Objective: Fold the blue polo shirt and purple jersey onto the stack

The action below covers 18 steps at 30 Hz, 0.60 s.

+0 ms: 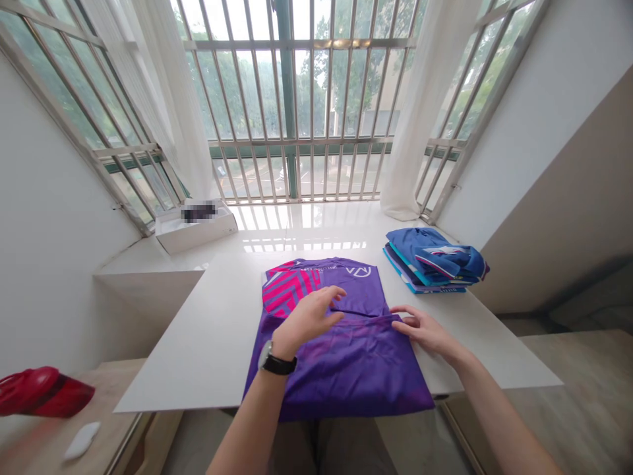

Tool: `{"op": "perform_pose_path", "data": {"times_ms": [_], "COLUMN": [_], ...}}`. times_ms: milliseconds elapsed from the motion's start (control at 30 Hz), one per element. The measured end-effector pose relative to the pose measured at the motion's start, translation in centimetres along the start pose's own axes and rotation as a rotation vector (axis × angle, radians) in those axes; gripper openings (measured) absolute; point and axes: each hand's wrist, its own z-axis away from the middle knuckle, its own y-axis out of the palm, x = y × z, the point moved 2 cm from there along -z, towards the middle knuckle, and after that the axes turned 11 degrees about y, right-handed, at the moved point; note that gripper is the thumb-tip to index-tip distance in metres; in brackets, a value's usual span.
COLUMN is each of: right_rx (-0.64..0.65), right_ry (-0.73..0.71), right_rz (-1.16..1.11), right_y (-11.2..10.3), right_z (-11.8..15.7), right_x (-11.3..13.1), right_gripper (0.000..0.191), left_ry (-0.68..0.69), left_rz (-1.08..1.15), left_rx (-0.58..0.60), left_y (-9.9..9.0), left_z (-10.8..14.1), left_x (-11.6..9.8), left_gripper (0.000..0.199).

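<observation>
A purple jersey (351,369) lies partly folded on the white table, its lower part turned up over its body. Pink stripes and a white logo show on its far part, and its near edge reaches the table's front edge. Over the middle of the jersey is my left hand (314,313), palm turned inward, fingers apart and holding nothing; a black-strapped watch (277,359) is on that wrist. At the right end of the fold, my right hand (420,328) touches the fabric with its fingertips, fingers slightly spread.
A stack of folded blue clothes (435,260) stands at the table's (198,356) right rear. An open white box (198,231) sits on the window sill at left. Lower left are a red cap (47,392) and a white computer mouse (82,441). White curtains flank the barred window.
</observation>
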Motion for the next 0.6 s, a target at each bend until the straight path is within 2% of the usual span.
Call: {"op": "perform_pose_path", "data": {"times_ms": [100,200,267,333,467,600], "right_rx": [-0.021,0.006,0.018,0.005,-0.101,-0.161], "right_ry": [-0.02,-0.037,-0.058,-0.103,-0.222,-0.243], "right_rz": [-0.026,-0.023,0.018,0.078,0.282,0.354], "right_y": [-0.4,-0.5,-0.3,0.0,0.3,-0.3], "right_z": [-0.3,-0.9,-1.1,-1.0,0.5,1.7], "right_x": [-0.4,-0.5,-0.3,0.2,1.2,1.3], "right_gripper": [0.058,0.055,0.051,0.044,0.034,0.032], "left_ry": [-0.208,-0.391,-0.442,-0.436,-0.326,-0.289], "left_rz": [-0.079,-0.164,-0.146,-0.1,0.027,0.25], "left_rx": [0.015,0.118,0.17,0.16,0.062,-0.003], "left_y": [-4.9,-7.5,-8.0,-7.7,-6.6,-6.4], "left_z": [5.0,9.1,10.6,11.3,11.7,12.5], "left_x": [2.6,5.8,7.3,7.8,6.8,6.0], "left_gripper": [0.027,0.026,0.027,0.026,0.015,0.014]}}
